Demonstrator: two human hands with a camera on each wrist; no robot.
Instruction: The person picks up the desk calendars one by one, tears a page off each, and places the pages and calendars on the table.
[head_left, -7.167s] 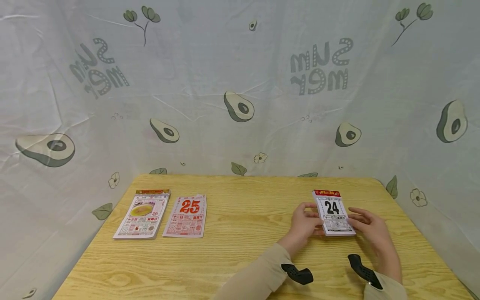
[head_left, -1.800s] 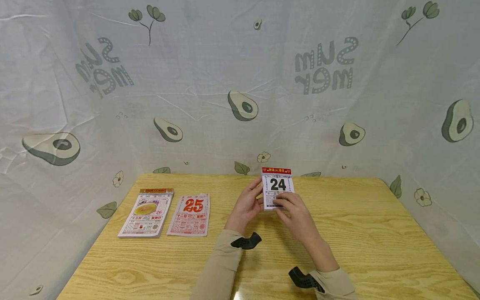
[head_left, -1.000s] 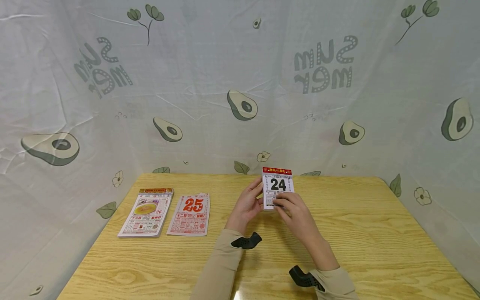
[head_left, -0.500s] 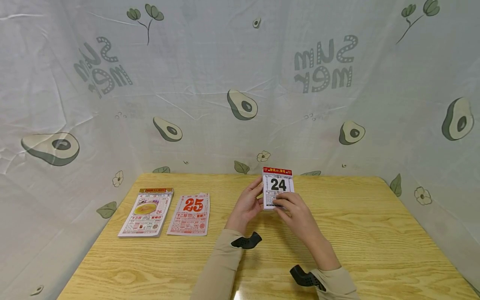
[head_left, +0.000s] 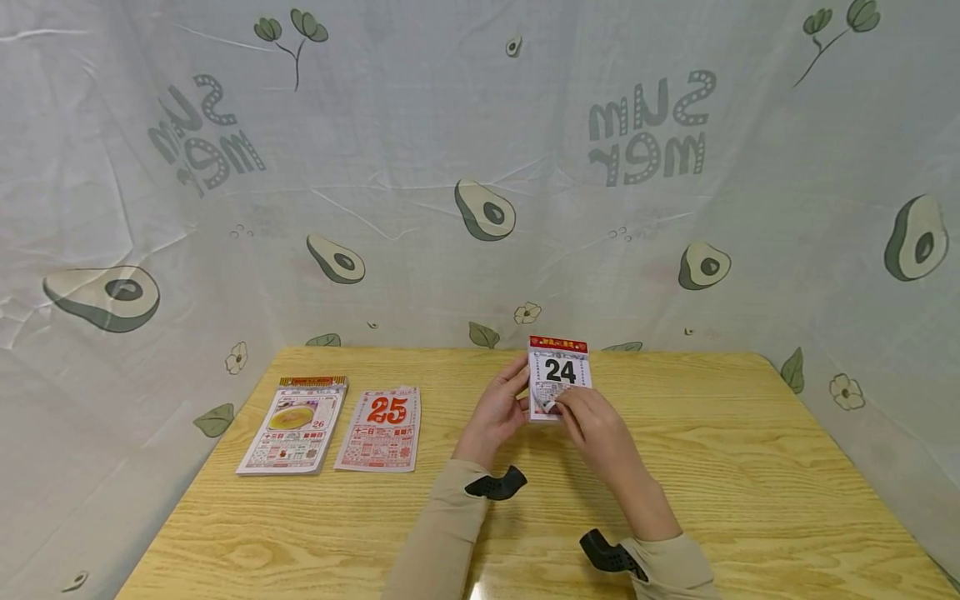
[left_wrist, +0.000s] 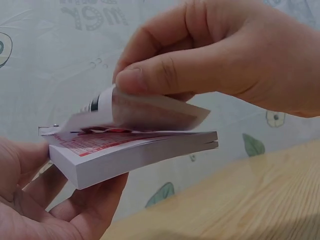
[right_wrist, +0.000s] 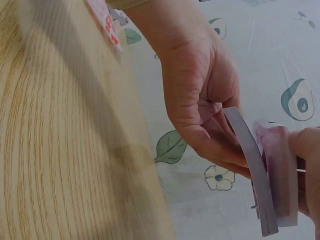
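A small tear-off calendar (head_left: 559,372) with a red header and a black 24 is held up over the far middle of the table, tilted toward me. My left hand (head_left: 495,410) grips it from the left side, with fingers underneath, as the left wrist view shows. Between thumb and fingers, my right hand (head_left: 596,429) pinches the lower part of the top sheet (left_wrist: 150,112). That sheet curls up off the pad (left_wrist: 120,160), still joined at the header end. Under it a page with red print shows.
On the left of the wooden table (head_left: 300,533) lies a thicker tear-off calendar (head_left: 288,429) showing 26. Beside it is a loose sheet (head_left: 378,429) with a red 25. A patterned white cloth (head_left: 420,283) hangs behind and at both sides.
The calendar came from the right side of the table to the middle, held up. In the last half second my right fingers lifted the sheet's lower edge, and the pad shifted slightly right.
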